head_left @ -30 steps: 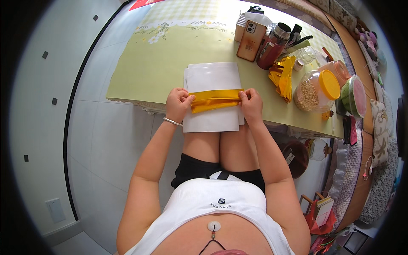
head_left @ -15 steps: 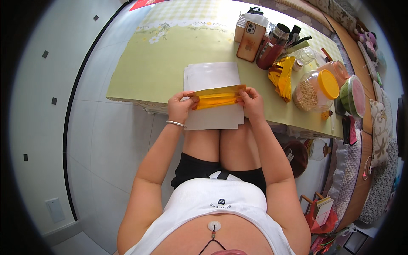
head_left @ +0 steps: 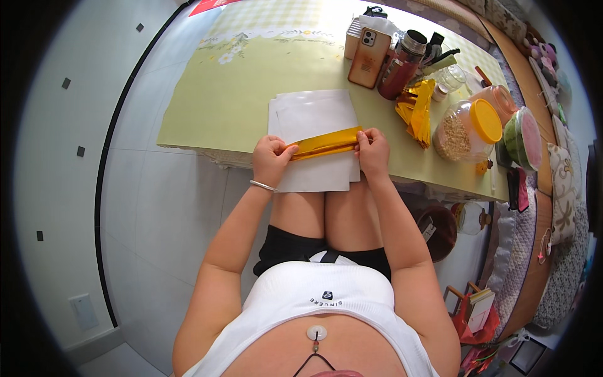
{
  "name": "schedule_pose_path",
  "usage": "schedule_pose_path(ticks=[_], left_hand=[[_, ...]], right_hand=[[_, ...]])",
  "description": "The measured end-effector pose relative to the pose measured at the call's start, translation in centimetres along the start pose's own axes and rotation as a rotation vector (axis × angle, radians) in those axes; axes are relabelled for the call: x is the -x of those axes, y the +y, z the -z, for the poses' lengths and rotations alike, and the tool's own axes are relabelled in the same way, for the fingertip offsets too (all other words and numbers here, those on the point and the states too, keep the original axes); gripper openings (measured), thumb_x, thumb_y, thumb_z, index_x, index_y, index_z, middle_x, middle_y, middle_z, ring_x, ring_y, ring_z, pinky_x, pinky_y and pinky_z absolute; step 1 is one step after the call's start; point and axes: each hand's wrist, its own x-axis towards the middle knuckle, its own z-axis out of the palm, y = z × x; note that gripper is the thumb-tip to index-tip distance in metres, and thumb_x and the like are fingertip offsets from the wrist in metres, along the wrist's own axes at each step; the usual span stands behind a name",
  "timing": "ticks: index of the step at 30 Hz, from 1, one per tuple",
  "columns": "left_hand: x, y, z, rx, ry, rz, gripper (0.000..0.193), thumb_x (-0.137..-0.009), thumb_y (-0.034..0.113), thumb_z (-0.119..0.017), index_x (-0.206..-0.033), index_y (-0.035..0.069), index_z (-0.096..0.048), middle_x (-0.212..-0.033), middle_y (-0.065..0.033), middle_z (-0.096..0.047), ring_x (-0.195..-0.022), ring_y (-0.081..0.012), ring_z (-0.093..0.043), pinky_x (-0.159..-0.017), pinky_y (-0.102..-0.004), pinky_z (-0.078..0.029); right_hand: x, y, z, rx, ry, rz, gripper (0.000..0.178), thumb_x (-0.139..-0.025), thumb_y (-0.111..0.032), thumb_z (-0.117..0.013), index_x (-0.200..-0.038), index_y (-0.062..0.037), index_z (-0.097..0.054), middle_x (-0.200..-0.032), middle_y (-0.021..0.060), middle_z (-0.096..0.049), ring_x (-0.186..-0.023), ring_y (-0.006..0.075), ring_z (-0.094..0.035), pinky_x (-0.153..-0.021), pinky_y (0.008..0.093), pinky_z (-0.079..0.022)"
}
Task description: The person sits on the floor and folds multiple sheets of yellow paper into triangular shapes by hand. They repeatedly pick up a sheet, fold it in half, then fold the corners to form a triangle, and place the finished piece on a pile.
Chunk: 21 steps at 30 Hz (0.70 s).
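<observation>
Between my hands stretches a shiny gold foil paper [head_left: 326, 143], folded into a long narrow strip and tilted slightly up to the right. My left hand [head_left: 272, 154] pinches its left end, and a silver bangle circles that wrist. At the other end, my right hand [head_left: 373, 149] grips the strip between thumb and fingers. Beneath it lie several white sheets [head_left: 314, 110], which overhang the table's near edge above my thighs. Several folded gold foil pieces [head_left: 417, 114] are piled on the table to the right.
On the green patterned tablecloth [head_left: 251, 88] stand a phone [head_left: 369, 58], a dark red thermos [head_left: 401, 66], a yellow-lidded jar [head_left: 468, 129] of grains and a cut watermelon [head_left: 524, 138]. A dark brown bin [head_left: 440, 232] sits below the table's right side.
The foil has gone from a wider, partly open fold to a narrower strip, its left end lower. The white sheets have shifted slightly.
</observation>
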Motion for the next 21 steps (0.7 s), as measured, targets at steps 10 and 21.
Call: schedule_pose_path(ticks=[10, 21], left_hand=[[0.3, 0.1, 0.3, -0.224, -0.032, -0.147, 0.026, -0.073, 0.016, -0.086, -0.066, -0.001, -0.068, -0.089, -0.0089, -0.06, -0.078, -0.0205, -0.059, -0.066, -0.0327, -0.049], [0.2, 1.6, -0.9, -0.267, 0.028, -0.276, 0.023, -0.066, 0.01, -0.086, -0.076, 0.002, -0.066, -0.09, -0.0084, -0.057, -0.079, -0.0228, -0.057, -0.07, -0.0338, -0.049]], right_hand=[[1.1, -0.8, -0.8, 0.452, 0.135, 0.328, 0.016, -0.092, -0.012, -0.062, -0.084, 0.001, -0.057, -0.099, 0.019, -0.059, -0.09, 0.0373, -0.058, -0.081, 0.045, -0.048], [-0.7, 0.0, 0.6, -0.033, -0.006, -0.023, 0.02, -0.096, -0.014, -0.062, -0.086, 0.0031, -0.06, -0.086, 0.013, -0.063, -0.073, 0.0221, -0.067, -0.065, 0.0343, -0.056]])
